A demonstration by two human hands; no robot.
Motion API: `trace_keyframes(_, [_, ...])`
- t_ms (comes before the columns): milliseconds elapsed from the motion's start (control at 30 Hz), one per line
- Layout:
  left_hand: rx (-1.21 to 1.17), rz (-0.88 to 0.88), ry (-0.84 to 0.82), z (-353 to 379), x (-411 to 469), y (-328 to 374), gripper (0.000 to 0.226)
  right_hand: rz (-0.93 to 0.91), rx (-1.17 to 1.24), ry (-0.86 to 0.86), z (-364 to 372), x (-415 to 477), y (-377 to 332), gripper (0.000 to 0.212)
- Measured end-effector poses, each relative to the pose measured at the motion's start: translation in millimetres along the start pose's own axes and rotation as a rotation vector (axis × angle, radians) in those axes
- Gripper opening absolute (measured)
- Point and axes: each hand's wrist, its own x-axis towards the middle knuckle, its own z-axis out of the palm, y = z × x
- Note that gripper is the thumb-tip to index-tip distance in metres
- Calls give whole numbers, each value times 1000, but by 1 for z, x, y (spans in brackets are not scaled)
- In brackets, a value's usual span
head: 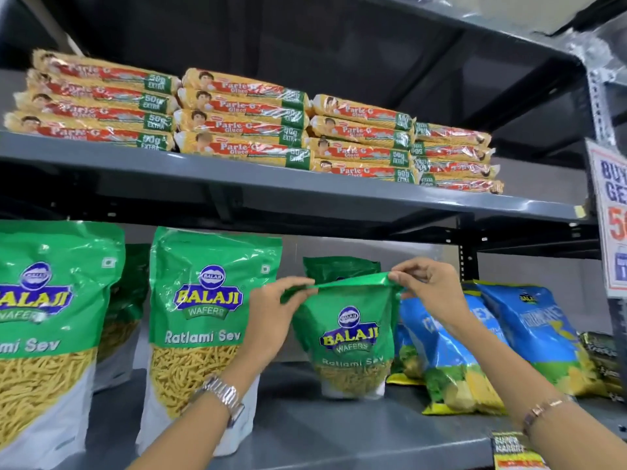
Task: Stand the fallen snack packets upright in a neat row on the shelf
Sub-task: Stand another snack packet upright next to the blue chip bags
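Note:
A green Balaji Ratlami Sev packet (351,337) stands upright in the middle of the lower grey shelf (305,432). My left hand (274,310) pinches the left end of its folded top edge, and my right hand (429,288) pinches the right end. Two larger-looking packets of the same kind stand upright nearer to me: one at the far left (51,327) and one just left of my left wrist (207,320). Another green packet (339,268) stands behind the held one, mostly hidden.
Blue snack bags (451,354) lean back to the right of the held packet, with dark packets (600,361) beyond them. Stacked Parle-G biscuit packs (237,120) fill the upper shelf. A price sign (610,212) hangs on the right upright.

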Motion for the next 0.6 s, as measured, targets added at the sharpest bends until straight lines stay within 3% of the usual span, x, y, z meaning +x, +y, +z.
trace_keyframes(67, [21,32,77,11,27,10,10,51,44,4,-7,23,4,21])
trace_keyframes(167, [108,19,151,29,59,12,19,97,25,10,-10,51,17,17])
trace_keyframes(200, [135,-9,167,35,68,10,24,93,13,4,-10,56,21,9])
trace_keyframes(400, [19,-225,232,72,79,-6,30,201,82,-125,-8,67,46,10])
trace_keyframes(600, [3,-319,296,85,86,-16,24,128,-71,20,1,78,68,23])
